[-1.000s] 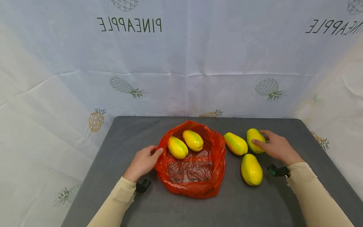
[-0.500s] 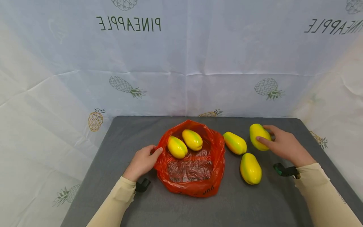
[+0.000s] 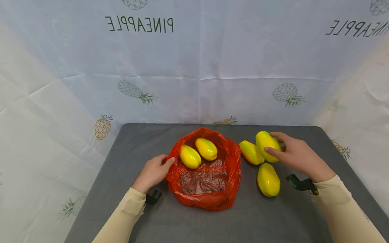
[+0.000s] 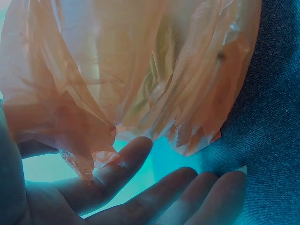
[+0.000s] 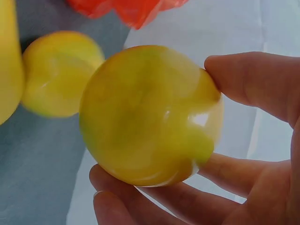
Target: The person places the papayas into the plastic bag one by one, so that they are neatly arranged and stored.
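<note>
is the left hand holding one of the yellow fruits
No, the left hand pinches the red bag at its rim.

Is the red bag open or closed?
Open. The red, crinkly plastic bag has its mouth spread wide: two shiny yellow-green oval fruits show inside, and the left hand holds its edge.

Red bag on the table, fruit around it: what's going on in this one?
A person's right hand holds a yellow-green fruit, which appears to be clear of the gray table. The left hand pinches the rim of an open red plastic bag. Two similar fruits lie inside the bag, and two loose fruits are on the table to its right. The held one is not in the bag yet.
</note>
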{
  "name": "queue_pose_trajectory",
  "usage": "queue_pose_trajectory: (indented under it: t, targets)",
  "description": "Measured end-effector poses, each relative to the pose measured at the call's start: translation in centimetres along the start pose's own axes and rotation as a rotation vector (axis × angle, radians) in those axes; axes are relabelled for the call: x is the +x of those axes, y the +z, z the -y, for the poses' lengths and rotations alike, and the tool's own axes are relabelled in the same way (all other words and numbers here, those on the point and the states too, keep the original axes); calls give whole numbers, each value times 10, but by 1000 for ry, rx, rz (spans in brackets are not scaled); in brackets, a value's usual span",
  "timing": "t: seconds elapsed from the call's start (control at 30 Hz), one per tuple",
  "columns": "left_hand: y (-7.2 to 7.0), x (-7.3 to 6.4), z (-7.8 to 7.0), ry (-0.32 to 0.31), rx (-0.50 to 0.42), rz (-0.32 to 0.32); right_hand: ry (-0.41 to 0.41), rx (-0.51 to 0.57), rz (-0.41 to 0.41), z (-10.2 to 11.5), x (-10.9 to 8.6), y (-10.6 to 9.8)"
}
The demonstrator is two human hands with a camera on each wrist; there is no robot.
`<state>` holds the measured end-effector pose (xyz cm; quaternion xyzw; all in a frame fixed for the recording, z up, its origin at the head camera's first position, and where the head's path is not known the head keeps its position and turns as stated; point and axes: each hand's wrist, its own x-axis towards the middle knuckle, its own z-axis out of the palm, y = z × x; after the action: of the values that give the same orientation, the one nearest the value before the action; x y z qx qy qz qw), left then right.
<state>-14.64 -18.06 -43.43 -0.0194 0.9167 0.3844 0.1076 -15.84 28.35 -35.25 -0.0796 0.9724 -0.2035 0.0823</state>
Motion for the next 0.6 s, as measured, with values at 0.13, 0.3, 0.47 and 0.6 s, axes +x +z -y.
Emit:
queue_pose_trajectory:
  t: [0.13,0.3,0.47,0.6]
  targets:
    - [-1,2,0,8,-4,2,-29,-3,-8,16,0,-2]
    - [-2,2,2,9,-5,3,-79,15,-13,41,2,1]
    - [-3,2,4,-8,-4,2,-116,40,-11,67,5,7]
    - [-3,4,2,10,-11,11,-143,57,-16,84,5,9]
